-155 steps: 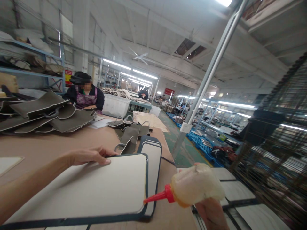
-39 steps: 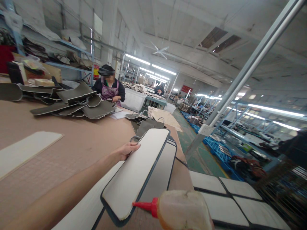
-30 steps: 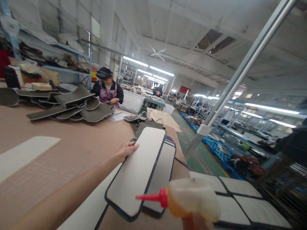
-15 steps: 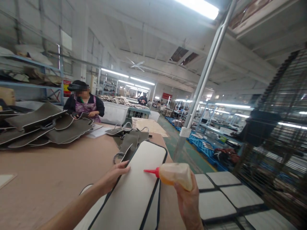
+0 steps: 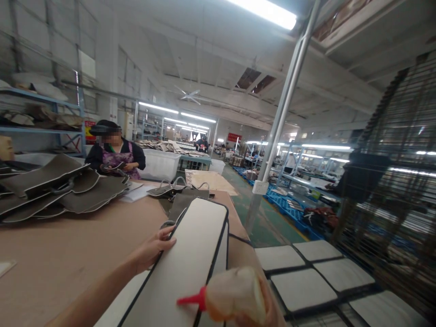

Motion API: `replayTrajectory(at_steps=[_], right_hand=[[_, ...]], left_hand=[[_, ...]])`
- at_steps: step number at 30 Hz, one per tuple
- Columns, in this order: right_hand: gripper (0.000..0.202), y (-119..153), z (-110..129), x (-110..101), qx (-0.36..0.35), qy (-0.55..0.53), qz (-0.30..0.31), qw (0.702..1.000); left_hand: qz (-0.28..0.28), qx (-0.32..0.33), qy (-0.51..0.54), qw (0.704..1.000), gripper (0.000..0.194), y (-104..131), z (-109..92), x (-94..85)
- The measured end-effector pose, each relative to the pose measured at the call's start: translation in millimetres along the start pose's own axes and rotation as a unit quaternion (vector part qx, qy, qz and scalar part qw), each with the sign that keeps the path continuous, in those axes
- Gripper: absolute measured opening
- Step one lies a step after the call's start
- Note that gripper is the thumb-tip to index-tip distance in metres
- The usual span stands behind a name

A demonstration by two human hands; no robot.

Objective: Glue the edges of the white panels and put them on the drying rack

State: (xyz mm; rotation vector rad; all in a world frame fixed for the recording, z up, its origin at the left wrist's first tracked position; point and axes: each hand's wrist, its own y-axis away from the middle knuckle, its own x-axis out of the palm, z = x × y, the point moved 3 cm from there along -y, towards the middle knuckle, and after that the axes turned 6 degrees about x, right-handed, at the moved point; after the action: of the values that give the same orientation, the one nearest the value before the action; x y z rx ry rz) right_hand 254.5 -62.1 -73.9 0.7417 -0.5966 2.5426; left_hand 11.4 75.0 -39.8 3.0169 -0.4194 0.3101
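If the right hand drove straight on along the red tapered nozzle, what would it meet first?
Probably the long white panel with dark edging, seen behind the tip of the red tapered nozzle; depth is unclear from one view. If it passed over, the left forearm lies roughly in line.

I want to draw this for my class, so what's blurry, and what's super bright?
In the head view, the squeeze bottle is smeared; also in the head view, the left fingers and the white panel look clearer; at the top of the head view, the ceiling light glares white.
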Motion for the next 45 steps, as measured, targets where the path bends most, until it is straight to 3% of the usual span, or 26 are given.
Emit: replayTrajectory(at_steps=[5, 7, 10, 13, 15, 17, 20, 23, 25, 28, 30, 32, 35, 38, 40, 43, 45], right_hand=[[0.063, -59.6, 43.0, 3.9, -0.036, 0.033, -0.045, 0.998], [0.062, -65.3, 46.5, 2.3, -0.043, 0.048, -0.059, 0.996], [0.062, -40.1, 26.2, 1.6, -0.005, 0.046, -0.031, 0.998], [0.062, -3.6, -1.5, 4.0, 0.046, 0.007, 0.05, 0.998], [0.063, 3.7, -8.3, 5.0, 0.059, 0.007, 0.074, 0.995], [0.064, -10.1, -1.5, 4.2, 0.037, 0.045, 0.043, 0.997], [0.065, -51.8, 21.5, 3.4, -0.033, 0.092, -0.029, 0.995], [0.065, -74.1, 28.1, 6.5, -0.046, 0.088, -0.035, 0.994], [0.066, -63.4, 16.5, 9.5, -0.023, 0.088, -0.007, 0.996], [0.071, -25.1, -10.8, 12.5, 0.033, 0.073, 0.052, 0.995], [0.076, -8.3, -19.7, 13.1, 0.056, 0.068, 0.061, 0.994], [0.075, -12.5, -13.0, 13.7, 0.052, 0.074, 0.043, 0.995], [0.065, -49.0, 17.2, 12.1, -0.01, 0.105, -0.007, 0.994], [0.061, -73.8, 36.1, 2.5, -0.07, 0.14, -0.075, 0.985], [0.063, -65.6, 27.2, -3.8, -0.045, 0.144, -0.052, 0.987], [0.069, -28.1, -2.4, -10.2, 0.045, 0.097, 0.041, 0.993], [0.072, -10.6, -10.5, -15.9, 0.063, 0.075, 0.017, 0.995]], left_hand=[[0.013, -0.011, -0.002, 1.0, 0.079, 5.6, 6.1, 2.3], [0.011, -0.009, 0.01, 1.0, 0.078, 6.2, 7.5, 2.3], [0.008, -0.015, 0.02, 1.0, 0.075, 5.1, 7.7, 0.1], [-0.003, -0.015, 0.016, 1.0, 0.068, 2.8, 7.8, -3.6], [-0.013, -0.008, 0.003, 1.0, 0.064, 2.2, 8.7, -4.7], [-0.013, -0.006, -0.018, 1.0, 0.06, 3.1, 9.7, -2.5], [0.002, -0.014, -0.04, 0.999, 0.055, 6.9, 9.2, 6.7], [-0.006, -0.019, -0.039, 0.999, 0.046, 9.3, 6.9, 15.7], [-0.018, -0.025, -0.036, 0.999, 0.043, 7.8, 7.2, 18.3], [-0.023, -0.028, -0.046, 0.998, 0.043, 1.6, 11.7, 16.6], [-0.015, -0.016, -0.054, 0.998, 0.043, -2.0, 14.9, 14.4], [0.009, 0.0, -0.056, 0.998, 0.044, -3.0, 16.2, 14.2], [0.055, 0.002, -0.052, 0.997, 0.046, -1.0, 14.4, 18.3], [0.05, -0.005, -0.047, 0.998, 0.046, -0.8, 10.1, 22.3], [0.035, -0.015, -0.037, 0.999, 0.047, -2.9, 8.8, 24.2], [0.014, -0.039, -0.028, 0.999, 0.047, -7.4, 10.7, 26.9], [0.015, -0.038, -0.032, 0.999, 0.045, -10.5, 12.4, 30.7]])
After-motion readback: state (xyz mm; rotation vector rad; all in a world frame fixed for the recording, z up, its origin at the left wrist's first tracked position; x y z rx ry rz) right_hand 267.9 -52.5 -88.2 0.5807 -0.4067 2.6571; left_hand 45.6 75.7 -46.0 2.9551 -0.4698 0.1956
